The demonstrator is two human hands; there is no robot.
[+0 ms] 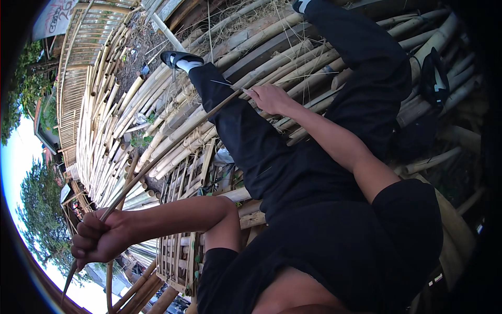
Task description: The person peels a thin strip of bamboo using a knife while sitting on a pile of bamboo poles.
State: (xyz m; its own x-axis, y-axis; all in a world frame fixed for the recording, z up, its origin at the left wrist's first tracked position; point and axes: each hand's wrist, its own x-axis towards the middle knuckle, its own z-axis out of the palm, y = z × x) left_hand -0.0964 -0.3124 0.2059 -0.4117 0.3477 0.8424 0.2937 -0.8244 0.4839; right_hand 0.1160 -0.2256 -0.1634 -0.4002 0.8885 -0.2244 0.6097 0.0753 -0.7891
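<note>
A long bamboo strip [172,141] runs slantwise from the lower left up to my lap, across my dark trouser leg. My left hand [102,238] is closed in a fist around it, and its lower end sticks out below the fist. Near the strip's upper end, above my leg, my right hand [269,99] is closed on what looks like a thin knife [222,82]. The narrow blade points left and crosses the strip. My right fingers hide the handle, and I cannot tell whether they also touch the strip.
Many cut bamboo poles [130,99] lie stacked at left and under my legs. A slatted bamboo frame [175,256] stands beside my left elbow. A bamboo fence [68,89] rises at far left. Loose fibres [246,26] lie between the poles near my feet.
</note>
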